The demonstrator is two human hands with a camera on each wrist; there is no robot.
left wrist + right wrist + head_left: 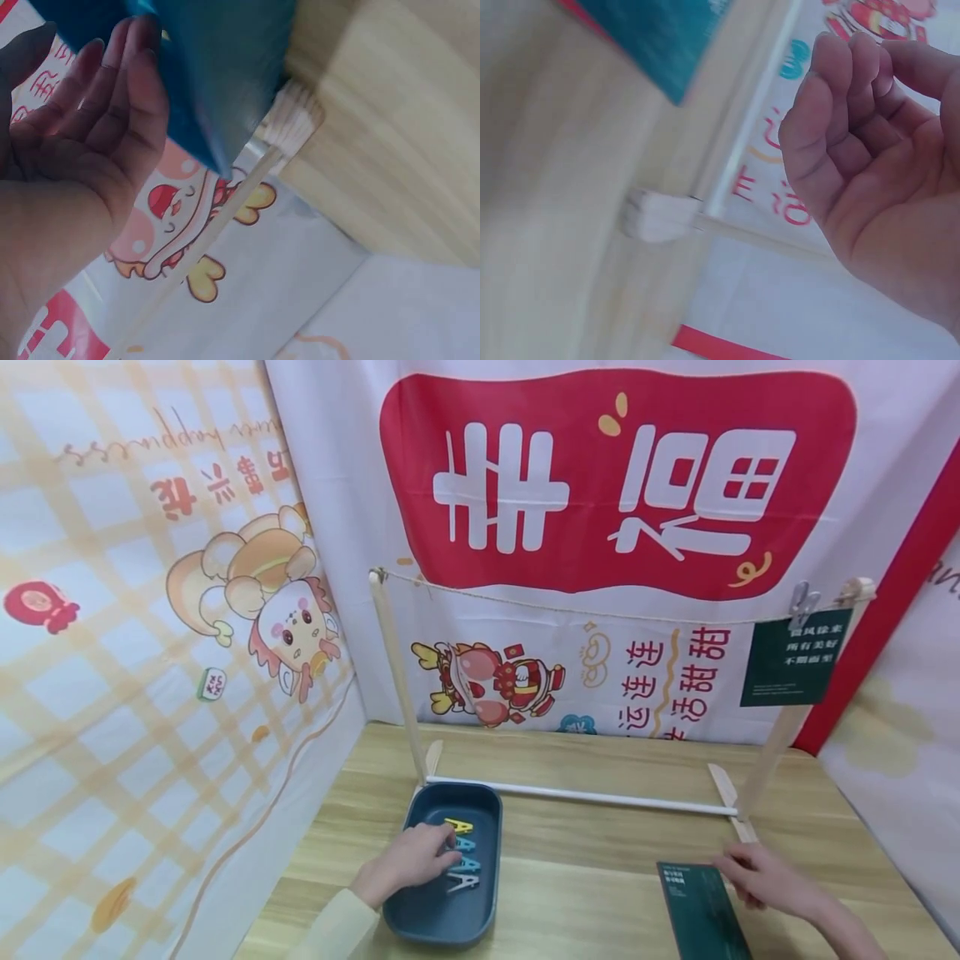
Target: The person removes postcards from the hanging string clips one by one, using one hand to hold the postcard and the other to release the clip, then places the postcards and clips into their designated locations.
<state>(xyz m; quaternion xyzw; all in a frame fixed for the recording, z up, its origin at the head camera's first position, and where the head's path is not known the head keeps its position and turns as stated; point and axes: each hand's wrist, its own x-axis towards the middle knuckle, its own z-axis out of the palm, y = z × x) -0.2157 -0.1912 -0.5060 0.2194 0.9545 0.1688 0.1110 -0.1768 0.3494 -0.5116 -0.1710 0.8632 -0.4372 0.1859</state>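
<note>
In the head view, my left hand point(411, 860) reaches over a dark blue box point(441, 933), its fingertips beside a column of A-shaped clips. A yellow clip point(459, 825) lies uppermost, blue ones are below it, and a whitish clip point(463, 882) is lowest. The left wrist view shows bent, relaxed fingers with nothing in the palm. Near the top right corner of a dark green printed card point(697, 906), my right hand point(768, 878) hovers with fingers loosely bent. No object shows in its palm in the right wrist view.
A wooden frame point(397, 677) stands behind the box, with a string point(555, 608) across its top. At the string's right end, a grey clip point(803, 600) holds another green card point(783, 672). A white bar point(585, 797) joins the frame's feet. Printed cloth point(330, 443) hangs behind.
</note>
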